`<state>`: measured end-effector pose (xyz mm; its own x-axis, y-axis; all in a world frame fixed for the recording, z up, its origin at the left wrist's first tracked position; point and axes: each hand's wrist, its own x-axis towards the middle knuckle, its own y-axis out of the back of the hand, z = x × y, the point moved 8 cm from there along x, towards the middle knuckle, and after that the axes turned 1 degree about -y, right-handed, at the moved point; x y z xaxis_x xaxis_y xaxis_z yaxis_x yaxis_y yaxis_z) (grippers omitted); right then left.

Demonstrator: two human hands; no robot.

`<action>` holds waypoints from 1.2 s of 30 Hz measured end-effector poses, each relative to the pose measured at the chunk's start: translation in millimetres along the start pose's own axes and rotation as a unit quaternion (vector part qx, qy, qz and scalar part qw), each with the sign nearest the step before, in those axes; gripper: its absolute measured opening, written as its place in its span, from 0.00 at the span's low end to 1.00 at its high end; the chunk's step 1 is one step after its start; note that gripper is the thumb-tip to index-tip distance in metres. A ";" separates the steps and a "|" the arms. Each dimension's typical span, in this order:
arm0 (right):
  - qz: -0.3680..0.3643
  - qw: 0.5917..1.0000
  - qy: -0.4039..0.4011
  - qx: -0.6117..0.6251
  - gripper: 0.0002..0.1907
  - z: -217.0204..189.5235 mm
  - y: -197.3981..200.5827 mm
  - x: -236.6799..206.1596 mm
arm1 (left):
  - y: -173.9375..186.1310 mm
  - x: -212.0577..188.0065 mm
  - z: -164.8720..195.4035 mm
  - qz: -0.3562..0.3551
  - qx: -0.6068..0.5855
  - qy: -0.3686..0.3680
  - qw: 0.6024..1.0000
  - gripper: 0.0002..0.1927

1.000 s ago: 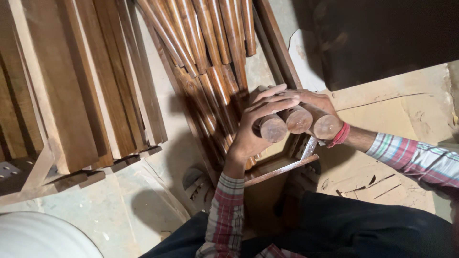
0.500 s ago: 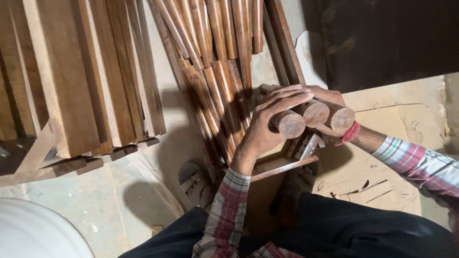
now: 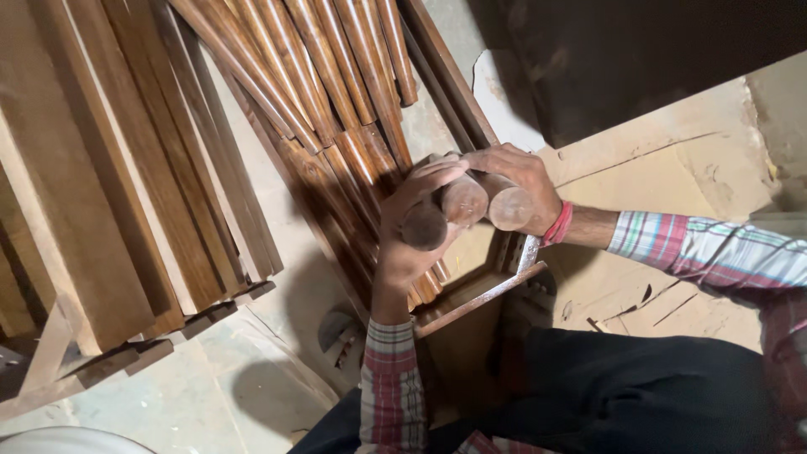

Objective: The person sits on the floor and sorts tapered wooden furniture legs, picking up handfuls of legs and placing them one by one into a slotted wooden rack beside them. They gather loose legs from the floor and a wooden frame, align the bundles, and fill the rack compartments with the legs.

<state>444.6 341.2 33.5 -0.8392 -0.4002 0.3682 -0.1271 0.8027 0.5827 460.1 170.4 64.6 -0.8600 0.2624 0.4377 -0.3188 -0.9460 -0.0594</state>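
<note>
Gripping three round wooden legs [image 3: 465, 202] between left hand [image 3: 408, 244] and right hand [image 3: 521, 181], fingers closed; stacked legs [image 3: 336, 76] remain unhandled.

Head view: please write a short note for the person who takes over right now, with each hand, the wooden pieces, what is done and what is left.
Left hand: wrapped over the end of one round, reddish-brown turned wooden leg.
Right hand: gripping two more such legs, their flat round ends facing the camera.
The three legs are bunched together above a pile of tapered turned wooden legs leaning against the wall.
A stack of flat wooden planks leans to the left.
Done: three legs gathered in the hands.
Left: the pile is untouched; the three are not set down.
</note>
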 end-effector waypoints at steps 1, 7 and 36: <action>0.004 1.000 0.000 -0.007 0.37 -1.6 0.1 1.1 | 0.3 0.0 -1.6 0.005 -0.027 0.010 1.000 0.33; 0.010 1.000 -0.007 -0.028 0.38 -8.0 -2.1 5.6 | 3.4 -3.1 -8.4 0.016 -0.066 0.032 0.997 0.31; -0.012 0.999 -0.013 0.034 0.30 -11.7 -15.6 31.0 | 19.0 17.0 -9.7 -0.025 0.038 0.048 0.998 0.36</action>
<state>426.8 311.0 44.4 -0.8490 -0.4092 0.3342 -0.1825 0.8208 0.5412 435.6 158.8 62.2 -0.8793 0.3232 0.3499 -0.3344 -0.9420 0.0297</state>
